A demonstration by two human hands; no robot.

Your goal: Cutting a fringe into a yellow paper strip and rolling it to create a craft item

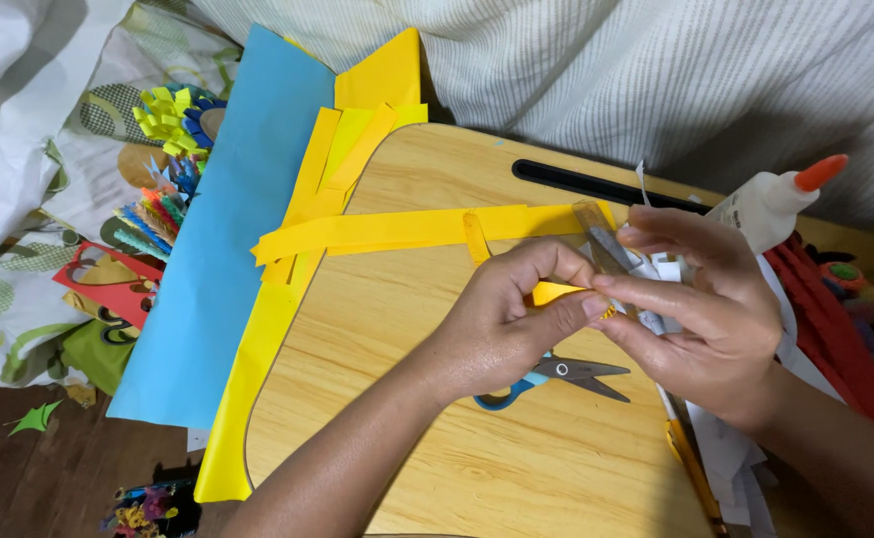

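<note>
Over a light wooden lap table, my left hand pinches a small folded piece of yellow paper between thumb and fingers. My right hand meets it from the right, fingertips on the same yellow piece, and also holds a clear plastic ruler slanting up across its fingers. Blue-handled scissors lie shut on the table just beneath my left hand. Several long yellow paper strips lie across the table behind both hands.
A blue paper sheet over a yellow sheet hangs off the table's left edge. A white glue bottle with an orange cap lies at the right. White paper scraps, red material and colourful paper crafts surround the table.
</note>
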